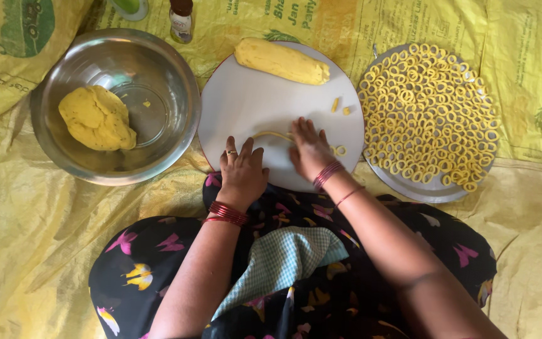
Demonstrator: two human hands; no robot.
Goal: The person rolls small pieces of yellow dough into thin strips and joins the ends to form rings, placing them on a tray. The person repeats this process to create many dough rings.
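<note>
We see the left hand (243, 172) resting flat on the round white board (246, 100), fingers (241, 150) spread. The right hand (310, 150) presses flat on a thin dough strand (271, 134). A dough log (281, 61) lies at 12 o'clock on the board. At 9 o'clock stands a steel bowl (158, 69) holding a dough lump (97, 118); at 3 o'clock, a tray (409, 187) of dough rings (428, 110).

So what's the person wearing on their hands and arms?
Both forearms are bare, with no sleeves showing. The left hand has a ring on one finger and a stack of red bangles at the wrist. The right hand has red bangles too, plus a thin red thread above them.
</note>
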